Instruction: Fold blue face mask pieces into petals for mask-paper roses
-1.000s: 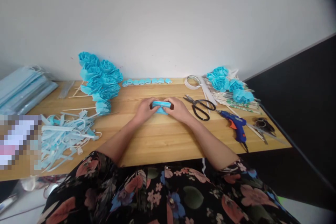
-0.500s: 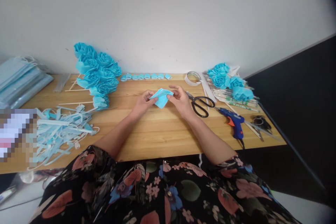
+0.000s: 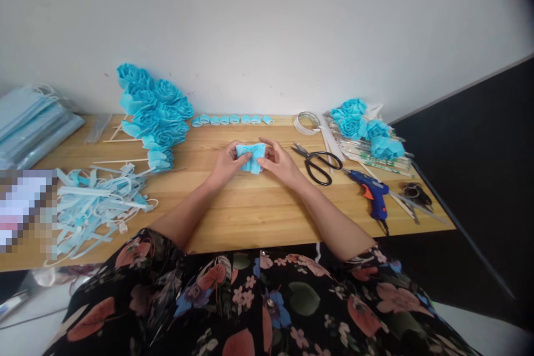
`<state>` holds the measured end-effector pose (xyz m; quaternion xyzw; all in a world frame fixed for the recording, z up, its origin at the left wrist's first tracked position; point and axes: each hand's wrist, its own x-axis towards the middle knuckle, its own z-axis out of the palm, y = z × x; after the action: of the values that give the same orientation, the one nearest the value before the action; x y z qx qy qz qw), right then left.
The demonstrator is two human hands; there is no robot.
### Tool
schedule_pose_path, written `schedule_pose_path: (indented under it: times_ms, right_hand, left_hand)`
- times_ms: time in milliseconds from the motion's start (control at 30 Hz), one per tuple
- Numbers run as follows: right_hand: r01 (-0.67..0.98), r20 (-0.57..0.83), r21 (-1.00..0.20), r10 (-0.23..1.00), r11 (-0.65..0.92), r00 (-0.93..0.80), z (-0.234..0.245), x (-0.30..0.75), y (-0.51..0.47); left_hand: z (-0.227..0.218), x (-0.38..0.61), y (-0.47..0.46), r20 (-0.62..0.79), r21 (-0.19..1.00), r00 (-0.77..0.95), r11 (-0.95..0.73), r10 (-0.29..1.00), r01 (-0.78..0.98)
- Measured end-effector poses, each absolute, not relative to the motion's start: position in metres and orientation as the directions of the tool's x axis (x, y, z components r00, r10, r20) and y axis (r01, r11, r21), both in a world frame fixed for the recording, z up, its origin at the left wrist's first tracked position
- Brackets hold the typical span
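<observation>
A small piece of light blue fabric [image 3: 251,157] is pinched between both my hands just above the wooden table [image 3: 250,217], near its middle. My left hand [image 3: 225,164] grips its left side with thumb and fingers closed. My right hand [image 3: 278,162] holds its right side, fingers curled round the edge. The piece looks folded and bunched. A row of several small blue rolled pieces [image 3: 231,119] lies along the wall behind my hands.
Blue fabric roses on sticks [image 3: 152,111] pile at the back left, more roses [image 3: 367,133] at the back right. Black scissors [image 3: 319,164], a blue glue gun [image 3: 373,197] and a tape roll [image 3: 306,122] lie right. Cut blue strips [image 3: 100,203] and stacked masks [image 3: 33,128] lie left.
The blue piece was rolled into a bar, then opened into a flat sheet, and is now folded and bunched again between my hands. The view shifted slightly.
</observation>
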<state>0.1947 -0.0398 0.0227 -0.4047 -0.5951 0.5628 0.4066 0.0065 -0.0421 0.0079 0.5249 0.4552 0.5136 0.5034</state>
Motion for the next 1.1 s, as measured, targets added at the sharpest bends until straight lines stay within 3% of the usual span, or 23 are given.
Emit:
schedule_pose_path:
  times_ms: [100,200,433,667,933,1100]
  right_hand:
    - [0.093,0.008,-0.995,0.939,0.043,-0.344,0.021,0.195,-0.040]
    - [0.143,0.015,-0.988,0.948,0.064,-0.319,0.020,0.197,-0.039]
    - [0.044,0.032,-0.998,0.960,0.046,-0.279,0.026,0.198,-0.037]
    - [0.017,0.066,-0.997,0.963,0.073,-0.263,0.028,0.202,-0.037]
    - [0.043,0.043,-0.997,0.953,0.059,-0.301,0.029,0.214,-0.034]
    - [0.208,0.036,-0.971,0.928,0.120,-0.370,0.028,0.212,-0.034]
  left_hand:
    - [0.009,0.008,-0.045,0.124,0.992,0.058,-0.125,0.991,0.013]
    - [0.009,0.009,-0.046,0.081,0.996,0.114,-0.085,0.990,0.028]
    - [0.014,0.002,-0.043,0.090,0.985,0.270,-0.045,0.959,-0.167]
    - [0.016,0.000,-0.046,0.048,0.964,0.275,0.027,0.960,-0.265]
    - [0.018,-0.006,-0.045,0.212,0.977,0.289,-0.210,0.933,-0.040]
    - [0.013,-0.003,-0.046,0.306,0.946,0.330,-0.324,0.893,0.000]
